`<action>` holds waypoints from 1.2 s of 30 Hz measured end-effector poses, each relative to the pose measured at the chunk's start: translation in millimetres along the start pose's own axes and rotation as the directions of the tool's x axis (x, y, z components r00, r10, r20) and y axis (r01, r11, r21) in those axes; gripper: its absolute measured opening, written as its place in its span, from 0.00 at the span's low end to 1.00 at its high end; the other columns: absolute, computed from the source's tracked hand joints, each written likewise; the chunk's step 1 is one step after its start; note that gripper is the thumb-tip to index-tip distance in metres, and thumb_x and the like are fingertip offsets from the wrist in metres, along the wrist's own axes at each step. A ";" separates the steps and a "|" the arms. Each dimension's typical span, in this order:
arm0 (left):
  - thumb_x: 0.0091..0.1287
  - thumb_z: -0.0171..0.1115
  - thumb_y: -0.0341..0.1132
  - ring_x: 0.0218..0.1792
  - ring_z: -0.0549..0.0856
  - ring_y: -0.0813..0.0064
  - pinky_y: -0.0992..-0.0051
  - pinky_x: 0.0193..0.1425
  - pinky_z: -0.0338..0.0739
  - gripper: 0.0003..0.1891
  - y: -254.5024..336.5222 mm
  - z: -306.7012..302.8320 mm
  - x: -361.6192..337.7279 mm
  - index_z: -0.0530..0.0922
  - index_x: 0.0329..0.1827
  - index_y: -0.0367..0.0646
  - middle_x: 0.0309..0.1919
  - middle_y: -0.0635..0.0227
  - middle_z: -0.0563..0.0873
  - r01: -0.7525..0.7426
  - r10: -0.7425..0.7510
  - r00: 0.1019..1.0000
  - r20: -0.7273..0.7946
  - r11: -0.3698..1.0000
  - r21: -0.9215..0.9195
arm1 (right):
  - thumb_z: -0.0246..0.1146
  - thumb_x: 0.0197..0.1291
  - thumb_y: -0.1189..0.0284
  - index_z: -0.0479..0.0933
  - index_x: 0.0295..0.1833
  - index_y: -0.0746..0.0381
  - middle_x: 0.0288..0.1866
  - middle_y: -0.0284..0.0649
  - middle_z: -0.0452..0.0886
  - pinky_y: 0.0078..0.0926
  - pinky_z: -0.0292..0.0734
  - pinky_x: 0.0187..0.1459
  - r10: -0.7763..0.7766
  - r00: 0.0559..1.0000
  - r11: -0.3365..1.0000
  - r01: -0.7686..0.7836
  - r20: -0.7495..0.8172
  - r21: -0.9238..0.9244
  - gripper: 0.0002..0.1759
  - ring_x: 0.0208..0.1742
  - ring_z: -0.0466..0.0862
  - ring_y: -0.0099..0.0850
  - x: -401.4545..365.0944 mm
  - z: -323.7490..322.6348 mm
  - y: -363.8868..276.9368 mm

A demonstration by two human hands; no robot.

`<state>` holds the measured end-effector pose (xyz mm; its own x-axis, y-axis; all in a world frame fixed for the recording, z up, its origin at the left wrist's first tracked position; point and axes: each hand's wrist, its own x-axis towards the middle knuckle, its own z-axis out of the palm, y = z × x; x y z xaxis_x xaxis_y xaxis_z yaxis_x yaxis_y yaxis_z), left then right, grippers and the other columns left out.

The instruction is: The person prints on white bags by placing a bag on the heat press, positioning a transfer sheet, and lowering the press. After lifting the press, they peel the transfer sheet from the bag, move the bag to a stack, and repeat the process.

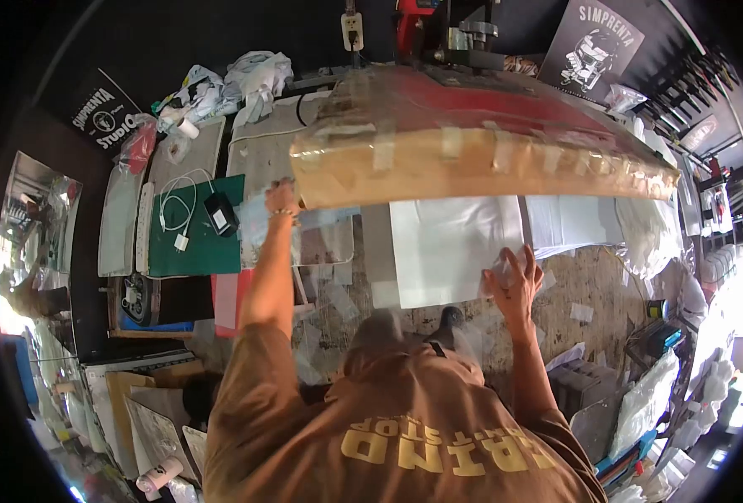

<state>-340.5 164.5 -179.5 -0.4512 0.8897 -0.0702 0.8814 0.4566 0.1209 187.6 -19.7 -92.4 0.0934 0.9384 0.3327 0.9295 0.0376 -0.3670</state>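
A large screen printing frame [480, 166], its edge wrapped in brown tape and its top showing red, is tilted up in front of me. My left hand [282, 199] is closed at the frame's near left corner; a bracelet circles that wrist. Below the frame lies a flat white sheet [455, 251], either cloth or paper, its far part hidden behind the frame. At the sheet's lower right corner is my right hand [515, 278], fingers spread and bent; they seem to touch the sheet and grip nothing visible.
Left of the frame, a green mat [170, 260] carries a black power adapter [220, 215] and a white cable [173, 201]. Crumpled plastic bags [254, 80] lie at the back left. More white fabric [572, 222] sits to the right. Tape scraps mark the wooden surface [593, 281].
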 end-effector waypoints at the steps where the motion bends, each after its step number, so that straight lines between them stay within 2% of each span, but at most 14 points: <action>1: 0.48 0.82 0.47 0.61 0.81 0.55 0.53 0.66 0.76 0.33 -29.1 15.4 10.1 0.82 0.60 0.57 0.59 0.68 0.83 -0.034 0.035 0.999 -0.021 0.999 0.014 | 0.76 0.49 0.55 0.80 0.63 0.47 0.76 0.50 0.67 0.57 0.65 0.64 -0.090 0.996 0.995 0.090 0.002 -0.040 0.33 0.71 0.68 0.54 1.1 -0.3 2.0; 2: 0.45 0.84 0.47 0.62 0.80 0.54 0.51 0.67 0.74 0.32 -50.1 32.9 19.8 0.83 0.57 0.58 0.58 0.68 0.83 -0.068 0.069 0.997 -0.045 0.997 0.025 | 0.76 0.49 0.55 0.80 0.62 0.48 0.75 0.51 0.67 0.56 0.65 0.65 -0.181 0.983 0.980 0.181 0.006 -0.082 0.32 0.71 0.68 0.53 3.6 0.1 1.8; 8: 0.41 0.83 0.44 0.61 0.81 0.57 0.46 0.60 0.73 0.22 -48.1 -7.1 12.2 0.85 0.40 0.53 0.55 0.69 0.84 -0.201 0.193 0.979 -0.064 0.968 -0.149 | 0.78 0.47 0.58 0.79 0.62 0.50 0.71 0.51 0.71 0.52 0.67 0.65 -0.062 0.997 0.996 0.065 0.056 -0.058 0.34 0.70 0.70 0.51 6.3 -9.7 -4.8; 13: 0.59 0.67 0.34 0.33 0.86 0.45 0.55 0.38 0.82 0.06 -76.7 32.3 49.7 0.85 0.39 0.49 0.31 0.53 0.88 -0.527 0.440 0.800 -0.407 0.840 -0.129 | 0.78 0.49 0.61 0.86 0.53 0.54 0.61 0.49 0.77 0.48 0.71 0.62 -0.075 0.996 0.995 0.071 0.056 0.076 0.24 0.62 0.75 0.50 24.3 -17.1 5.0; 14: 0.65 0.64 0.38 0.39 0.88 0.48 0.54 0.42 0.82 0.07 -92.5 66.8 77.4 0.85 0.41 0.46 0.37 0.54 0.89 -0.425 0.378 0.847 -0.373 0.904 -0.048 | 0.78 0.49 0.61 0.86 0.53 0.54 0.61 0.49 0.77 0.48 0.71 0.62 -0.058 0.997 0.997 0.056 0.041 0.060 0.24 0.62 0.75 0.50 28.3 -15.3 12.9; 17: 0.67 0.63 0.39 0.43 0.88 0.49 0.54 0.45 0.82 0.10 -98.0 35.9 76.0 0.84 0.45 0.46 0.40 0.54 0.89 -0.404 0.392 0.873 -0.290 0.915 0.019 | 0.77 0.51 0.62 0.85 0.55 0.57 0.52 0.48 0.80 0.43 0.78 0.52 -0.101 0.994 0.972 0.088 0.051 0.219 0.25 0.48 0.82 0.47 42.3 -12.2 30.7; 22: 0.69 0.62 0.42 0.49 0.87 0.50 0.53 0.51 0.81 0.14 -91.9 -26.3 42.5 0.84 0.52 0.45 0.45 0.55 0.89 -0.424 0.441 0.846 -0.302 0.897 0.121 | 0.76 0.52 0.67 0.85 0.55 0.60 0.43 0.48 0.79 0.41 0.78 0.48 0.010 0.982 0.966 -0.059 0.190 0.250 0.23 0.44 0.81 0.46 72.5 -17.0 36.7; 25: 0.70 0.62 0.43 0.52 0.86 0.51 0.53 0.55 0.80 0.17 -31.8 -65.3 -13.1 0.83 0.57 0.45 0.48 0.55 0.89 -0.537 0.513 0.758 -0.402 0.841 0.061 | 0.75 0.53 0.71 0.85 0.53 0.61 0.39 0.47 0.79 0.40 0.78 0.46 -0.042 0.984 0.950 -0.014 0.173 0.313 0.20 0.42 0.81 0.44 77.8 1.9 62.5; 27: 0.66 0.68 0.43 0.63 0.80 0.45 0.53 0.66 0.74 0.22 54.7 -78.8 -63.8 0.83 0.61 0.45 0.62 0.52 0.83 -0.581 0.436 0.764 -0.476 0.786 -0.212 | 0.74 0.54 0.74 0.86 0.50 0.62 0.37 0.46 0.79 0.40 0.77 0.45 -0.080 0.983 0.909 0.004 0.166 0.417 0.16 0.41 0.81 0.44 83.0 7.2 68.7; 29: 0.65 0.68 0.36 0.54 0.85 0.49 0.53 0.58 0.79 0.17 178.4 -116.3 -149.5 0.83 0.55 0.41 0.50 0.52 0.88 -0.663 0.439 0.590 -0.678 0.742 -0.097 | 0.74 0.54 0.74 0.86 0.50 0.62 0.37 0.46 0.79 0.40 0.77 0.44 -0.080 0.984 0.889 -0.001 0.157 0.458 0.16 0.40 0.81 0.44 83.2 7.1 69.3; 30: 0.64 0.67 0.34 0.52 0.86 0.50 0.54 0.59 0.79 0.16 200.8 -84.0 -160.8 0.81 0.54 0.40 0.47 0.52 0.88 -0.693 0.530 0.703 -0.474 0.659 -0.291 | 0.74 0.54 0.75 0.86 0.49 0.62 0.36 0.46 0.79 0.40 0.77 0.44 -0.077 0.986 0.874 -0.003 0.145 0.486 0.15 0.39 0.81 0.44 84.2 5.8 68.2; 31: 0.63 0.67 0.34 0.53 0.86 0.51 0.58 0.59 0.80 0.17 239.7 -84.5 -191.9 0.80 0.55 0.41 0.50 0.52 0.87 -0.702 0.573 0.704 -0.420 0.652 -0.288 | 0.74 0.54 0.76 0.86 0.49 0.62 0.36 0.46 0.78 0.40 0.77 0.42 -0.061 0.987 0.878 -0.019 0.151 0.478 0.15 0.38 0.81 0.44 83.3 5.1 66.4; 33: 0.64 0.66 0.35 0.58 0.84 0.53 0.56 0.65 0.77 0.17 274.1 -42.1 -210.9 0.81 0.55 0.42 0.55 0.53 0.86 -0.837 0.730 0.547 -0.409 0.488 -0.248 | 0.73 0.54 0.76 0.86 0.48 0.63 0.36 0.47 0.78 0.40 0.77 0.41 -0.074 0.987 0.866 -0.008 0.143 0.500 0.14 0.37 0.81 0.44 82.4 2.6 64.9; 36: 0.64 0.68 0.40 0.71 0.73 0.49 0.46 0.75 0.62 0.21 291.4 -33.9 -247.4 0.82 0.58 0.44 0.67 0.55 0.79 -0.772 0.651 0.620 -0.438 0.605 -0.194 | 0.72 0.55 0.76 0.86 0.48 0.63 0.36 0.47 0.77 0.40 0.77 0.39 -0.108 0.987 0.838 0.027 0.117 0.546 0.13 0.35 0.81 0.44 81.8 5.2 69.4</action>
<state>23.3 77.7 -93.4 0.2325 0.8519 0.4692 0.8547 -0.4092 0.3195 257.9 61.5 -95.1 -0.0497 0.9626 0.2664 0.5864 0.2440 -0.7724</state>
